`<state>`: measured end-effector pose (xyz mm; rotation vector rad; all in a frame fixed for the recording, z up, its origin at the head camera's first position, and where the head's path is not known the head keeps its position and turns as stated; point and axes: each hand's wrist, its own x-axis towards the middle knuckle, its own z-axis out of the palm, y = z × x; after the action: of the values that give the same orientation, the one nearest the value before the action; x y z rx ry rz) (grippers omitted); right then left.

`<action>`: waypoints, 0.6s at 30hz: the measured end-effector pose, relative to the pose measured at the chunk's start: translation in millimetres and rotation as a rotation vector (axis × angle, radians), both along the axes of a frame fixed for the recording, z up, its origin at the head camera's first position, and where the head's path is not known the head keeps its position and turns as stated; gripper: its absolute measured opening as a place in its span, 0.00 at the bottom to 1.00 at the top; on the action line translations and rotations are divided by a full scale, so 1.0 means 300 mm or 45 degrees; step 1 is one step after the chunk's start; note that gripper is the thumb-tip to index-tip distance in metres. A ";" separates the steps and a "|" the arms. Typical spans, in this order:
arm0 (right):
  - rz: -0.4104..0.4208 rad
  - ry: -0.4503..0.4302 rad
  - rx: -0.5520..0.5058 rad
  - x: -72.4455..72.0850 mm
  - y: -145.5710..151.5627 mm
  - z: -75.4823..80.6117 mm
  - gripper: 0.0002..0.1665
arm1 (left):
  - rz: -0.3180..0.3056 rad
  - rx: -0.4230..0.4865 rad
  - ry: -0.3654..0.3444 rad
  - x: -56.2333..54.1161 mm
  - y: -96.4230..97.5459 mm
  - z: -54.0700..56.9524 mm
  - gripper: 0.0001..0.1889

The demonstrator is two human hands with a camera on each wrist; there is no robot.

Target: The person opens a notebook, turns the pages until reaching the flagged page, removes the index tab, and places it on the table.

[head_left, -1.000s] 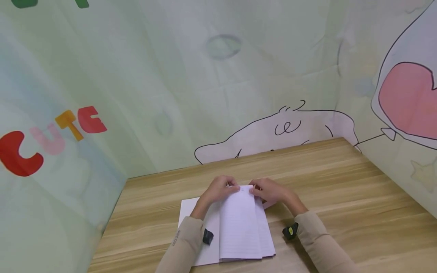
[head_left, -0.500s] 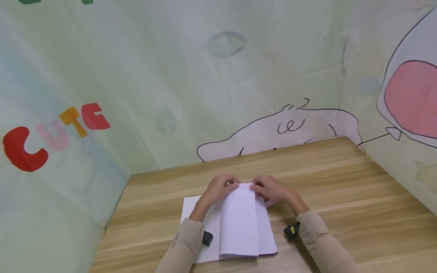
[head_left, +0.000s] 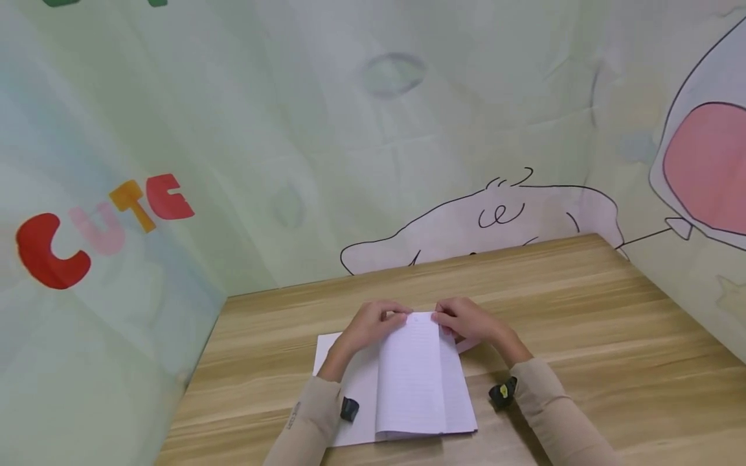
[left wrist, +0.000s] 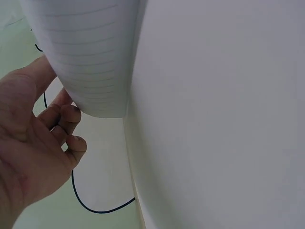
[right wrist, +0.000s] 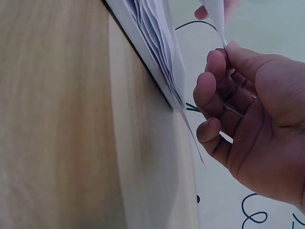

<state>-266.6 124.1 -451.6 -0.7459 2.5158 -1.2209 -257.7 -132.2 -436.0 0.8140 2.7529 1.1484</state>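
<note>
An open notebook (head_left: 355, 414) lies on the wooden table. One lined page (head_left: 410, 382) of it stands raised and curved above the rest. My left hand (head_left: 373, 323) pinches the top edge of this page near its left corner. At the right corner my right hand (head_left: 466, 320) pinches the same edge between thumb and forefinger. In the left wrist view the curved lined page (left wrist: 86, 57) hangs beside my left hand (left wrist: 38, 129). In the right wrist view my right hand (right wrist: 257, 105) holds the page edge, off the notebook's thick page stack (right wrist: 152, 47).
The wooden table (head_left: 583, 310) extends around the notebook to a printed cloth backdrop (head_left: 291, 129). A pale strip (head_left: 466, 346) sticks out at the notebook's top right, under my right hand. Each wrist carries a small black camera (head_left: 350, 409).
The raised page's lower edge has swung, and less of its underside layers shows at the bottom. Both hands keep their pinch on the top edge. The head view has shifted slightly.
</note>
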 end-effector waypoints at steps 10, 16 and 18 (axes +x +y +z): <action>-0.053 -0.013 0.015 0.004 -0.008 0.002 0.12 | -0.002 -0.130 -0.027 0.013 -0.033 -0.024 0.24; -0.079 -0.039 0.016 0.004 -0.010 0.001 0.15 | -0.088 -0.195 -0.035 0.014 -0.046 -0.030 0.29; -0.092 -0.048 0.016 0.004 -0.011 0.001 0.15 | -0.134 -0.216 -0.048 0.016 -0.051 -0.031 0.32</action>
<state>-265.4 120.8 -451.4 -0.6284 2.5379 -1.2296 -252.9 -147.5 -445.4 0.8941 2.6941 0.8892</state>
